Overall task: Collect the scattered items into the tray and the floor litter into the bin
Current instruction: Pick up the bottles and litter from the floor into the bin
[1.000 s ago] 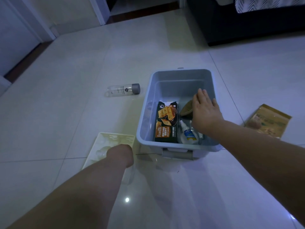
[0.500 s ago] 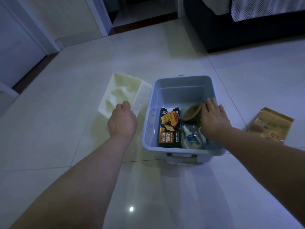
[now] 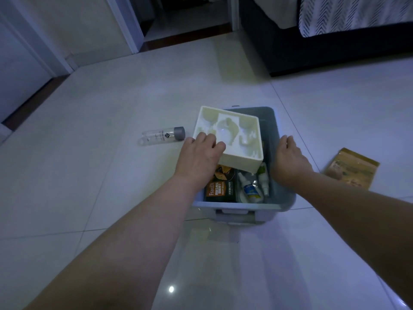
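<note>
Frame centre: your left hand point(image 3: 201, 157) grips the insert point(image 3: 232, 135) by one corner, tilted above the tray point(image 3: 276, 135); your right hand point(image 3: 290, 157) lies flat on the right rim; that corner grip could slip, dropping it onto the bottles point(image 3: 250, 191).

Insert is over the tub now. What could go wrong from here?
1. The cream insert, gripped at one corner by the left hand, hangs tilted over the tub; it may jam on the rim.
2. Pushed down, it could crush the cracker box and small bottles beneath.
3. The clear bottle and brown pouch lie outside on the floor, easily missed.
</note>
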### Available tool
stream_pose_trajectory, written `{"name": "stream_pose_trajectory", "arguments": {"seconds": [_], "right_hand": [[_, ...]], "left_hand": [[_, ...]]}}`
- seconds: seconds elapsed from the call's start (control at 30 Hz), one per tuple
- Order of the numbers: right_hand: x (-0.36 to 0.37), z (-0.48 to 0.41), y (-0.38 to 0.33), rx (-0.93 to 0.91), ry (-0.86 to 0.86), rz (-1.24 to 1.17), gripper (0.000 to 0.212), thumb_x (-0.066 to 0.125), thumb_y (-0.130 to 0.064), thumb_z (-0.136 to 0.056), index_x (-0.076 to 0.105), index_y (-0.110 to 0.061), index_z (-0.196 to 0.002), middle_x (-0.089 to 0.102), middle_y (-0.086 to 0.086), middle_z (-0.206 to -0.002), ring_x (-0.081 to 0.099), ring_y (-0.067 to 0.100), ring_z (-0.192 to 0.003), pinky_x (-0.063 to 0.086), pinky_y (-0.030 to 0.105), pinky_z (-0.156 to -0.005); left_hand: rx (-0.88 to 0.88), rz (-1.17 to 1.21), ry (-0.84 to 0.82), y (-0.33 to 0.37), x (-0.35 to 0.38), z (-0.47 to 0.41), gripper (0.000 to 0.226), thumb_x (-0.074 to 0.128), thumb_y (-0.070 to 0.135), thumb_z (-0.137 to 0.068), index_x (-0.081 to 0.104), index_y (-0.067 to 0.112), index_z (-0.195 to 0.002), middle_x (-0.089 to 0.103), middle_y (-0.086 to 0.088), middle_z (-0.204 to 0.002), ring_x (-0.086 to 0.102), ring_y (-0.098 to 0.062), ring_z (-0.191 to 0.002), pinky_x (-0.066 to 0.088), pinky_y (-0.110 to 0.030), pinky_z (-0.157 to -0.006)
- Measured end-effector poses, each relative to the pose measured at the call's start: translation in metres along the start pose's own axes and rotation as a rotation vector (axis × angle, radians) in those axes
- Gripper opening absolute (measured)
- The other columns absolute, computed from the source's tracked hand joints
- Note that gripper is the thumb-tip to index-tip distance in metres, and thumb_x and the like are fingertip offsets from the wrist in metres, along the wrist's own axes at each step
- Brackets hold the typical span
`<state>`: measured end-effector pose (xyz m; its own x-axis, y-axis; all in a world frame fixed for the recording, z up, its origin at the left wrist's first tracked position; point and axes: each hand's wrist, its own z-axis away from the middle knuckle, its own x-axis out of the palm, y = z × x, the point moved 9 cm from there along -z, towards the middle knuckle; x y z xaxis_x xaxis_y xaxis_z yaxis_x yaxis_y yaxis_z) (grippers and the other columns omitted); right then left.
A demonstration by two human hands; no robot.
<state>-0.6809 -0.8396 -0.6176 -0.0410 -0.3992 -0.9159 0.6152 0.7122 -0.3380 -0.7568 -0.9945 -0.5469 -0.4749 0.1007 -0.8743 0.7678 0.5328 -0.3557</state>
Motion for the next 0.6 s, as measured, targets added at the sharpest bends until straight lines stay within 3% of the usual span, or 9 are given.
{"name": "stream_pose_trajectory", "arguments": {"seconds": [0.1,0.2,0.27,0.33,0.37,0.43,0.5,0.6], "right_hand": [[0.003,-0.001,0.003,-0.008,-0.025,-0.012,0.073,0.048,-0.016,-0.093,0.004,0.002,-0.148,0.024,0.020,-0.148,0.042,0.037,-0.126,0.041,0.047,-0.098],[0.006,-0.002,0.004,-0.013,-0.033,-0.017,0.076,0.048,-0.010,-0.092,-0.001,0.000,-0.150,0.020,0.019,-0.151,0.044,0.036,-0.125,0.043,0.046,-0.095],[0.007,-0.003,0.004,-0.005,-0.017,-0.012,0.077,0.048,-0.008,-0.092,-0.002,0.001,-0.149,0.016,0.019,-0.153,0.044,0.036,-0.126,0.043,0.045,-0.096],[0.009,-0.004,0.003,0.010,-0.008,-0.015,0.080,0.049,-0.006,-0.091,-0.006,0.001,-0.149,0.008,0.019,-0.157,0.041,0.036,-0.129,0.041,0.045,-0.099],[0.011,-0.004,0.003,0.017,-0.006,-0.026,0.081,0.049,-0.005,-0.091,-0.008,0.000,-0.149,0.004,0.018,-0.158,0.040,0.037,-0.130,0.040,0.044,-0.100],[0.013,-0.006,0.001,0.020,0.007,-0.049,0.082,0.049,-0.003,-0.091,-0.009,0.000,-0.149,0.002,0.018,-0.158,0.039,0.038,-0.130,0.039,0.045,-0.102],[0.015,-0.009,-0.001,0.021,0.016,-0.051,0.082,0.049,-0.003,-0.091,-0.009,-0.001,-0.149,0.003,0.018,-0.157,0.039,0.039,-0.129,0.038,0.046,-0.103],[0.012,-0.020,-0.001,0.021,0.017,-0.051,0.081,0.048,-0.004,-0.091,-0.007,-0.003,-0.150,0.006,0.017,-0.157,0.039,0.039,-0.130,0.037,0.048,-0.105]], "left_hand": [[-0.012,0.108,-0.177,0.010,0.023,0.002,0.032,0.069,0.000,-0.068,0.067,0.012,-0.098,0.061,-0.007,-0.091,0.060,-0.027,-0.083,0.037,-0.032,-0.058],[-0.062,0.405,-0.343,0.018,0.051,0.009,0.052,0.055,-0.004,-0.084,0.053,0.020,-0.129,0.056,-0.002,-0.122,0.060,-0.025,-0.104,0.048,-0.035,-0.079],[-0.102,0.493,-0.226,0.012,0.041,0.008,0.052,0.056,-0.006,-0.082,0.056,0.018,-0.128,0.059,-0.002,-0.125,0.059,-0.024,-0.108,0.050,-0.035,-0.087],[-0.196,0.423,-0.040,-0.006,0.029,0.007,0.048,0.059,-0.008,-0.077,0.061,0.011,-0.122,0.063,-0.009,-0.121,0.059,-0.030,-0.108,0.051,-0.039,-0.089],[-0.286,0.385,-0.023,-0.018,0.030,0.009,0.046,0.058,-0.004,-0.080,0.058,0.008,-0.125,0.059,-0.012,-0.127,0.056,-0.033,-0.114,0.048,-0.041,-0.092],[-0.521,0.380,-0.157,-0.038,0.046,0.018,0.043,0.050,0.011,-0.094,0.045,0.006,-0.136,0.046,-0.013,-0.141,0.043,-0.033,-0.128,0.040,-0.041,-0.101],[-0.710,0.502,-0.244,-0.048,0.060,0.028,0.034,0.041,0.021,-0.099,0.046,0.004,-0.128,0.049,-0.014,-0.133,0.045,-0.032,-0.121,0.040,-0.039,-0.091],[-0.807,0.685,-0.232,-0.050,0.068,0.027,0.031,0.037,0.023,-0.100,0.050,0.001,-0.117,0.054,-0.017,-0.118,0.052,-0.033,-0.110,0.039,-0.035,-0.082]]}}
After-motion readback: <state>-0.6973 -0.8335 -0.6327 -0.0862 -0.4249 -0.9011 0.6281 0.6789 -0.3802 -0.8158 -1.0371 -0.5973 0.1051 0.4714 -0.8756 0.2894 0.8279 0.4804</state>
